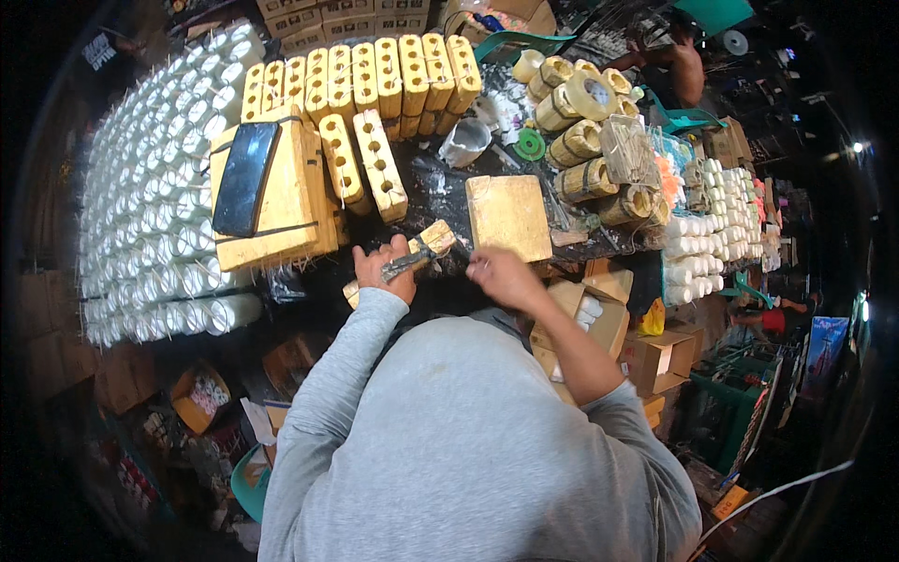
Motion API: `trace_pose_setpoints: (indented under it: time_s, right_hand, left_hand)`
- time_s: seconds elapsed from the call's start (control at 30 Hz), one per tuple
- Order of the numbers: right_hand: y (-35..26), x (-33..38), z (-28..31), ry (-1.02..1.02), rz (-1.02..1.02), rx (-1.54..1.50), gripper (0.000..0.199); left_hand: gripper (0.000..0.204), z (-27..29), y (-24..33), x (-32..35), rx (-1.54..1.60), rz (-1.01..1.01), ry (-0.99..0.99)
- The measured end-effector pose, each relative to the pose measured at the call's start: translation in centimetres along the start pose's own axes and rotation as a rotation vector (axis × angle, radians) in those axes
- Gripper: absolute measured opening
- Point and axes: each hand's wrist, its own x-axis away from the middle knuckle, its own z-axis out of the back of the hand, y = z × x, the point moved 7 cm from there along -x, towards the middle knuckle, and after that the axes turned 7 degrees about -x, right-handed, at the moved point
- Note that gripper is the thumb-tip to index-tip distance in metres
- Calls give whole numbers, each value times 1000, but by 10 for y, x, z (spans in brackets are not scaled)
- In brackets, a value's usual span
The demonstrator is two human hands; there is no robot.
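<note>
Resting dark slab (247, 180): set on a yellow block (290, 178), beyond and left of the left hand; could be slid off if the block is bumped.
Left hand (386, 270): closed on the yellow bar (435, 236); hold may be lost if the bar is twisted; bar's middle is hidden by the hand.
Grey strip (405, 265): seen at the left hand; might be dropped if loosely pinched; tool or band, not determined.
Right hand (506, 279): curled, blurred, just past the bar's end; contents cannot be told.
Square block (508, 217): just beyond the right hand; could be shoved if struck.
</note>
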Motion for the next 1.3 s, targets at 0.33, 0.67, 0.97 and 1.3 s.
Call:
trace_pose_setpoints:
  time_s: [0.33,0.67,0.97,1.3]
  right_hand:
    - [67,43,-76,109,-318,-800,42]
    - [-24,11,-49,89,-430,-1650,45]
    - [-23,-86,16,214,-168,-862,19]
    - [-46,-196,15,290,-118,-208,46]
  left_hand:
    - [57,46,-54,53,319,-71,136]
    - [50,35,2,83,387,-366,593]
    - [59,-24,43,31,402,-126,627]
    - [30,-51,23,-46,106,213,511]
